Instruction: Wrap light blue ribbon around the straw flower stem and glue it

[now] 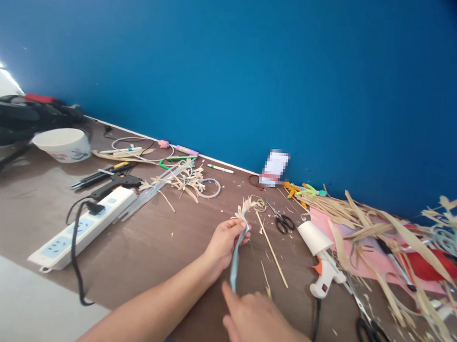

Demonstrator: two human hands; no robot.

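Observation:
My left hand [228, 242] is closed in a pinch on the stem of a pale straw-coloured flower [246, 207] made of dried husk-like strips. A light blue ribbon-like strip [235, 263] runs down from that grip, fairly straight, towards me. Its lower end meets my right hand [261, 320], where the index finger lies across it; the fingers behind are partly hidden. Just right of the flower lie a thin straw stick [272, 250] and small black-handled scissors [283, 222].
A white glue gun [324, 278], a white roll [315, 238] and larger scissors [375, 337] lie at right, before a heap of dried strips [364, 219]. At left are a power strip [83, 227], a black glue gun [115, 185] and a white bowl [63, 144]. A blue wall [233, 79] bounds the table.

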